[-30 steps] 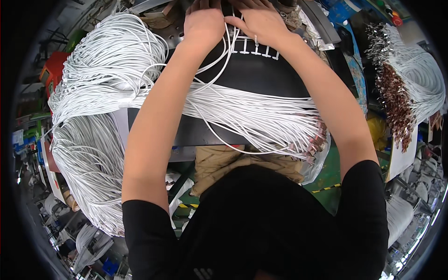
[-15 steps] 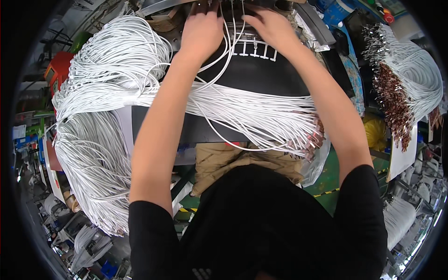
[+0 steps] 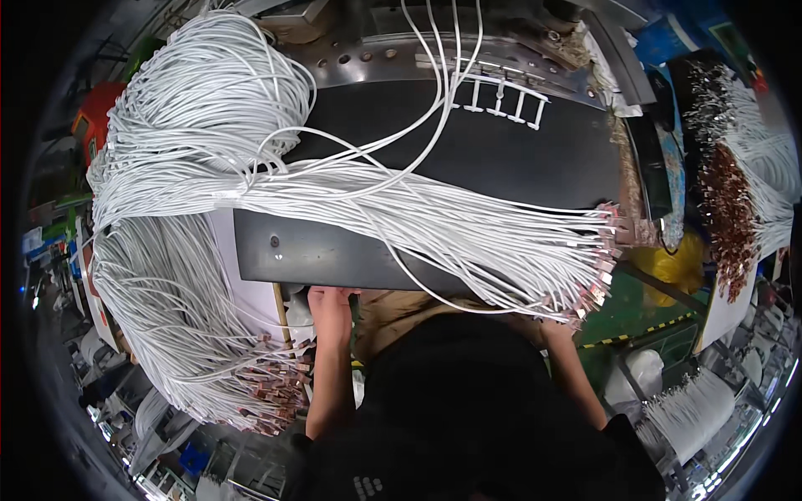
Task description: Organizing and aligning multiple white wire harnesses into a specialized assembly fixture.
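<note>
A thick bundle of white cables (image 3: 434, 221) lies across the black bench top (image 3: 518, 159), its copper-tipped ends (image 3: 597, 271) fanned out at the right. A few cables (image 3: 443, 67) run up from the bundle into the metal machine at the far edge. My left hand (image 3: 330, 302) is down at the bench's near edge, fingers tucked against its underside beside a white sheet. My right hand (image 3: 553, 330) sits just below the cable ends, mostly hidden by them and by my dark shirt. I cannot see what either hand holds.
A large coil of white cables (image 3: 200, 108) fills the left side, with more hanging down at the lower left (image 3: 184, 334). A white comb-like fixture (image 3: 501, 96) stands on the bench's far side. Another terminal-tipped cable bunch (image 3: 731, 200) lies at the right, above a yellow bag (image 3: 681, 267).
Both arms have pulled back from the machine at the far edge to the bench's near edge. The cables fed into the machine now stand free of my hands.
</note>
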Demonstrator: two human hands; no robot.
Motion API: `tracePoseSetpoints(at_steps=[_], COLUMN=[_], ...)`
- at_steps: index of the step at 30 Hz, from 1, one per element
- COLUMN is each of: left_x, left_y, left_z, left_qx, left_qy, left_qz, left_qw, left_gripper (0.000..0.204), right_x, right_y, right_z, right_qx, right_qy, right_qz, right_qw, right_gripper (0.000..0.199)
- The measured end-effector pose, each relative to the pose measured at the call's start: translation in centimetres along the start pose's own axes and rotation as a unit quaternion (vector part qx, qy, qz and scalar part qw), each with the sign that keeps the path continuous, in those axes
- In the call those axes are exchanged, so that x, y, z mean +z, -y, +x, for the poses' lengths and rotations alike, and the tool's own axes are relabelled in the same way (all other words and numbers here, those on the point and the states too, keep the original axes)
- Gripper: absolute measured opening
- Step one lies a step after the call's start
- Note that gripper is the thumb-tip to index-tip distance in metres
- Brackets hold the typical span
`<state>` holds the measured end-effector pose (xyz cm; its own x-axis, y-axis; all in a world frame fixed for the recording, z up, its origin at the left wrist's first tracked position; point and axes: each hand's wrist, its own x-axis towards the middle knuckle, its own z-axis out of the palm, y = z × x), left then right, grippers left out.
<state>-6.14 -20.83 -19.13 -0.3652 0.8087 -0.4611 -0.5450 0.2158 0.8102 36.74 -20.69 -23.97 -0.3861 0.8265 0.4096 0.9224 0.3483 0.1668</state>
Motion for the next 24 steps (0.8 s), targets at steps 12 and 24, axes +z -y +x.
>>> tracePoseSetpoints(at_steps=[12,24], left_x=[-0.5,-1.1], left_y=[1.0,1.4], left_z=[0.7,0.7], left_qx=[-0.013,-0.031], left_qy=[-0.073,-0.029], left_qz=[-0.006,0.025], left_qw=[0.997,0.999], left_gripper=[0.021,0.027], right_x=[11.5,2.0], right_y=[-4.0,-2.9], right_z=[-12.1,-2.6], right_qx=[0.023,0.283], right_qy=[-0.037,0.299], right_qz=[0.461,0.605], right_qw=[0.886,0.682], right_gripper=[0.070,0.058])
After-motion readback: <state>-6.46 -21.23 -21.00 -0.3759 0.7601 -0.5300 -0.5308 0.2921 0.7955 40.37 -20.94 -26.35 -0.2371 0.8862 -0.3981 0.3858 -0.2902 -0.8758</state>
